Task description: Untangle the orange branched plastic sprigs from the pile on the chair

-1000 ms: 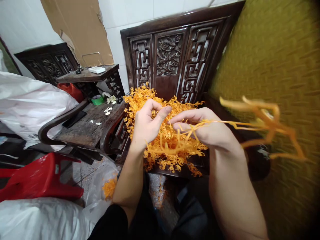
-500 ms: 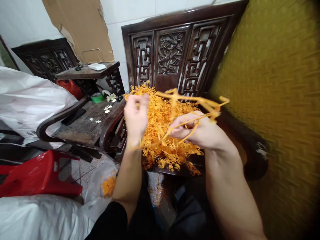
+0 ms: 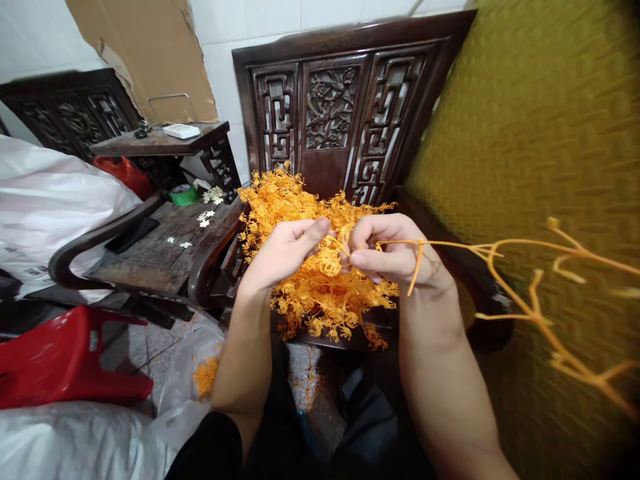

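No longer apart, the left hand [image 3: 285,252] is coming in beside the right hand [image 3: 400,260], which is gripping a thin, branching, plastic-looking orange stem [image 3: 534,317], both apparently working the curly orange cluster [image 3: 330,259] between them, left grip unclear, above a frilly orange heap [image 3: 323,303]

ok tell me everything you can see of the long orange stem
The orange stem is slender, with crooked side twigs, some ending in paler tips; it looks like plastic. Apparently pinched by the right hand, it stretches rightwards, fanning into branches in the air, with some cut off by the picture's edge.
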Demonstrator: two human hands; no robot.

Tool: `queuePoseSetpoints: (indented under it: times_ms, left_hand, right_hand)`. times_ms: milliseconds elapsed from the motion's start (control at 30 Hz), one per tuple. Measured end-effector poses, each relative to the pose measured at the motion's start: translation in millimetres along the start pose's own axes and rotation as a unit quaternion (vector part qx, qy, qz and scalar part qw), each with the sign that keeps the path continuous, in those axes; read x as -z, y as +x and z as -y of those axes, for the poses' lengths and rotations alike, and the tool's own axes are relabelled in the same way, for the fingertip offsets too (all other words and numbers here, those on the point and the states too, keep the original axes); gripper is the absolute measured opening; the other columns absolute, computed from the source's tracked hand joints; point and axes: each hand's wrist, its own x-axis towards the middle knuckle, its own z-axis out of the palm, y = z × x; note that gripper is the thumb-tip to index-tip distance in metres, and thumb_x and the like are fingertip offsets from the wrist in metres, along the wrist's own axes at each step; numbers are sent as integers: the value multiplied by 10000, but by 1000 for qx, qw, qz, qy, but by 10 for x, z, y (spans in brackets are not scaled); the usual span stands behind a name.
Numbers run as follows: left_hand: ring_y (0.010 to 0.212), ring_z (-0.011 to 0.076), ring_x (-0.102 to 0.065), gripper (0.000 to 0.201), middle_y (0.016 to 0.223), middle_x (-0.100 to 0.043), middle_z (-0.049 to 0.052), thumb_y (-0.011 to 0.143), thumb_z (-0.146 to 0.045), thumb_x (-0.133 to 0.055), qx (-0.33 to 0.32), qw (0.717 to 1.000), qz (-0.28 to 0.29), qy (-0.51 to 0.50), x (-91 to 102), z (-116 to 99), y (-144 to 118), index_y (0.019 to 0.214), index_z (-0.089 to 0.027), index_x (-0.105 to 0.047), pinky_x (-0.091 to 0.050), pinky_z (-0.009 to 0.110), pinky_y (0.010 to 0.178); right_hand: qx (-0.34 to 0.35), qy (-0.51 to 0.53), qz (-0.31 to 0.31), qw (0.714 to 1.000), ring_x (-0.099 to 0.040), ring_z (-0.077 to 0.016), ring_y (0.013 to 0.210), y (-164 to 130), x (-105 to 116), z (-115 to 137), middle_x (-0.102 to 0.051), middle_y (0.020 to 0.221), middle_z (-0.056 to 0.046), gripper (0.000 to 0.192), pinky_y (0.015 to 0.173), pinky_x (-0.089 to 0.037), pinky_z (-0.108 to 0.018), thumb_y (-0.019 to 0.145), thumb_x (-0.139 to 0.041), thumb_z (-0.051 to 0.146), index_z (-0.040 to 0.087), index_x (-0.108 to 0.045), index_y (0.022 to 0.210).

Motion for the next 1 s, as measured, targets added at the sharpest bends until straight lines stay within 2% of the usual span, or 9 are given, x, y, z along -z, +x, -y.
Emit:
queuePoseSetpoints:
  times_ms: [100, 200, 400, 567, 667, 733, 867, 933, 1000]
  left_hand:
    - [609, 120, -498, 525, 658, -586, -3, 919, -654, -691, -13, 998, 47, 27, -21, -4, 4, 698, -178, -684, -423, 271, 606]
    - [785, 159, -642, 425, 825, -734, 28, 913, -594, -731, -27, 998, 44, 42, -36, -4, 15, 821, -181, -767, -511, 301, 798]
    - [852, 172, -675, 290, 923, -760, 29, 824, -464, -854, -57, 994, -87, 42, -68, 30, 40, 912, -205, -759, -534, 317, 856]
    - [891, 160, -670, 200, 919, -750, 25, 873, -390, -802, -98, 984, -145, 36, -142, -16, 63, 872, -200, -740, -534, 324, 916]
    - [860, 149, -666, 160, 901, -758, 26, 848, -336, -822, -89, 982, -163, 21, -167, -8, 75, 849, -189, -758, -533, 319, 904]
    - [802, 140, -649, 160, 875, -751, 25, 832, -331, -837, -72, 984, -162, 0, -157, 27, 80, 848, -186, -772, -532, 308, 841]
    - [709, 137, -620, 234, 794, -719, 22, 814, -405, -866, -37, 994, -98, -26, -98, 83, 74, 875, -189, -799, -503, 290, 695]
    - [695, 140, -615, 284, 760, -707, 23, 787, -445, -888, -34, 995, -94, -18, -94, 72, 61, 836, -183, -793, -494, 288, 666]
    - [713, 141, -620, 315, 756, -707, 22, 774, -468, -896, -54, 991, -126, -9, -129, 46, 49, 790, -178, -772, -505, 292, 684]
  right_hand:
    - [-29, -55, -11, 998, -514, -58, 404, -24, -20, 52, -736, 664, -13, 325, 359, -352, -188, 684, -962, 251, 167, -649, 681]
    - [-38, -97, -37, 994, -455, -51, 432, -30, -19, 72, -681, 620, 5, 356, 387, -333, -204, 665, -976, 298, 182, -640, 662]
    - [-37, -91, -121, 988, -581, -102, 582, 11, -73, 89, -669, 665, 7, 450, 503, -422, -224, 572, -1026, 318, 194, -644, 775]
    - [-15, -113, -173, 978, -468, -65, 524, 43, -155, 68, -597, 633, 27, 430, 472, -341, -225, 630, -996, 414, 156, -743, 864]
    - [-31, -153, -159, 975, -377, -58, 489, 46, -135, 14, -542, 583, 32, 395, 449, -259, -236, 710, -945, 470, 150, -800, 891]
    - [-24, -156, -130, 979, -430, -81, 522, 48, -104, -28, -575, 604, 12, 373, 478, -311, -244, 739, -920, 496, 164, -814, 872]
    - [-10, -171, -86, 982, -574, -138, 645, 48, -75, -48, -688, 728, -35, 381, 595, -446, -272, 711, -925, 530, 177, -786, 749]
    - [-21, -184, -83, 979, -532, -119, 609, 47, -85, -21, -651, 680, -17, 384, 577, -417, -260, 715, -922, 525, 172, -771, 730]
    - [-39, -191, -71, 978, -452, -93, 558, 49, -97, 15, -573, 605, 10, 385, 541, -359, -248, 733, -912, 512, 161, -753, 712]
